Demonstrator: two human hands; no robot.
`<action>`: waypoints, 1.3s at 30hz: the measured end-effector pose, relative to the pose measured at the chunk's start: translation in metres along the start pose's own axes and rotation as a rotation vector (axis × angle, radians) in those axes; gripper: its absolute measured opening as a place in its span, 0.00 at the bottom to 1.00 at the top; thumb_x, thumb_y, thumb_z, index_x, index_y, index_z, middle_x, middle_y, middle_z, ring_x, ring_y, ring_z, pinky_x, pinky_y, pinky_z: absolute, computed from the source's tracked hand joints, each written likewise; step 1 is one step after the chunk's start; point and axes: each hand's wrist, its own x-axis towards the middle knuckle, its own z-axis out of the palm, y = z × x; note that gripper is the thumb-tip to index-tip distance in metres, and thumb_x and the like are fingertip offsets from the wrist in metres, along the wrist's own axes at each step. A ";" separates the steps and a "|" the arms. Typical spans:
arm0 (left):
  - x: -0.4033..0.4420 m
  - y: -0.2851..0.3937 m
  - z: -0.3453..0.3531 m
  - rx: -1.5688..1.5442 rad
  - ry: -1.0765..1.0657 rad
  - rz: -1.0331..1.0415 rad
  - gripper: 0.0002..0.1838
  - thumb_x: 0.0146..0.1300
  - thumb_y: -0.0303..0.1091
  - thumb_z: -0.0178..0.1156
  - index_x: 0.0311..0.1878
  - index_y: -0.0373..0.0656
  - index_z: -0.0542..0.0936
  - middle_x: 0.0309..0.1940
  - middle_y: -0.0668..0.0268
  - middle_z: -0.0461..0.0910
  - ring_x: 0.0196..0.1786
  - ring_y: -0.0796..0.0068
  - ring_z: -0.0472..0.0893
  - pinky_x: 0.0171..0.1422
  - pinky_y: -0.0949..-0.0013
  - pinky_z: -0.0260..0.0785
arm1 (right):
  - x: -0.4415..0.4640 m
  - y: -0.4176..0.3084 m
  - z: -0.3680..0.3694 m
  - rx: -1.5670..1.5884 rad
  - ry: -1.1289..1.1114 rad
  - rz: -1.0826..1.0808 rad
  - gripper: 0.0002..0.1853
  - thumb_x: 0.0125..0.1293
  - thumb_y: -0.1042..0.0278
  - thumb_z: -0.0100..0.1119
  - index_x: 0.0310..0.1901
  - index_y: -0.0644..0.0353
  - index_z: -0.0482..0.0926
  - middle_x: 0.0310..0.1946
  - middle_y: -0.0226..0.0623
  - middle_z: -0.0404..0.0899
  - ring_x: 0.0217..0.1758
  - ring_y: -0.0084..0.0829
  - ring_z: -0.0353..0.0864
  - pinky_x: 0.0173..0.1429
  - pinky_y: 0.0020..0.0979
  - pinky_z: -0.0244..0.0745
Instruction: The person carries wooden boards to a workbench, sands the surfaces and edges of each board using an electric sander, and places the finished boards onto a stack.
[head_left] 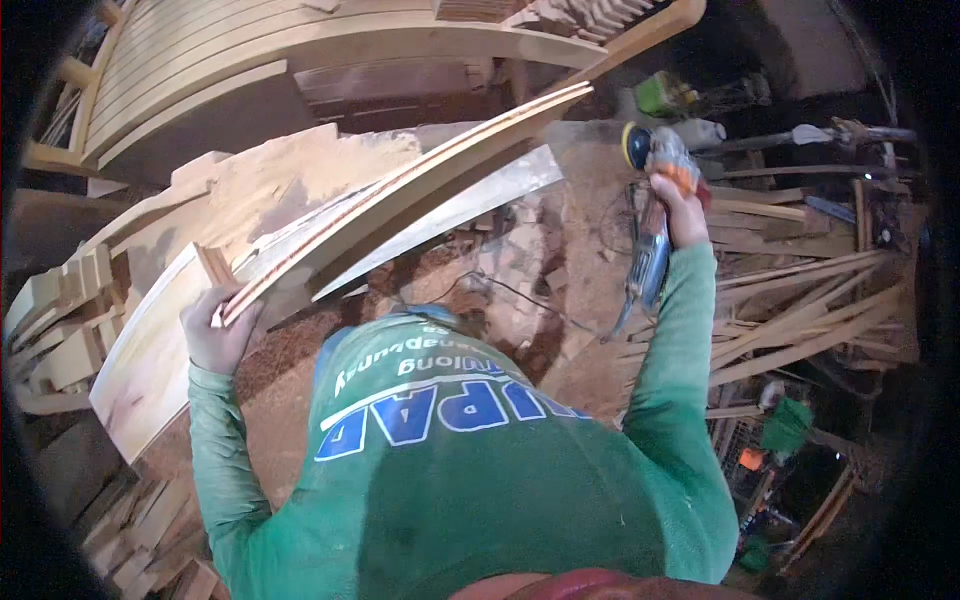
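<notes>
My left hand [222,325] is closed round the lower left end of a long, curved wooden board [400,195], which slants up to the right with its layered edge on top. At the right, my right hand [682,212] grips an orange and grey angle grinder [668,160]. The grinder's round yellow and black disc [635,147] faces left, apart from the board's far end. Its blue-grey rear body hangs below my hand, with a cord trailing from it. A pale flat panel [450,215] lies beyond the curved board.
Sawdust and offcuts cover the ground [520,320]. Long wood strips [820,300] are piled at the right, and wood blocks [75,350] are stacked at the left. A slatted wooden piece [250,45] stands at the top. A dark cord [530,300] crosses the middle.
</notes>
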 end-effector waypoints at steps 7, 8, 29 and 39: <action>0.113 0.106 0.058 0.325 -0.257 0.076 0.21 0.71 0.51 0.63 0.59 0.49 0.81 0.38 0.53 0.88 0.43 0.49 0.88 0.49 0.52 0.79 | -0.081 0.112 0.036 0.026 -0.017 0.203 0.22 0.63 0.54 0.72 0.53 0.60 0.87 0.47 0.31 0.86 0.49 0.25 0.83 0.56 0.31 0.76; 0.129 0.111 0.086 0.427 -0.270 0.097 0.22 0.72 0.55 0.60 0.59 0.51 0.79 0.37 0.52 0.88 0.43 0.46 0.87 0.49 0.48 0.78 | -0.088 0.130 0.039 0.051 -0.037 0.267 0.22 0.62 0.54 0.73 0.53 0.60 0.87 0.47 0.32 0.86 0.48 0.25 0.83 0.55 0.31 0.77; 0.078 0.113 0.202 0.623 -0.724 0.145 0.60 0.48 0.60 0.75 0.83 0.59 0.54 0.84 0.52 0.43 0.83 0.32 0.44 0.73 0.16 0.42 | -0.141 0.133 0.037 -0.031 0.067 0.231 0.23 0.65 0.58 0.71 0.57 0.61 0.83 0.46 0.34 0.86 0.48 0.29 0.83 0.56 0.35 0.77; 0.011 0.076 0.208 0.453 -0.563 0.380 0.44 0.64 0.32 0.57 0.84 0.56 0.52 0.84 0.52 0.49 0.81 0.27 0.53 0.72 0.11 0.43 | -0.073 0.057 0.017 0.007 0.025 -0.039 0.22 0.66 0.64 0.69 0.59 0.65 0.80 0.52 0.35 0.83 0.53 0.28 0.81 0.62 0.33 0.74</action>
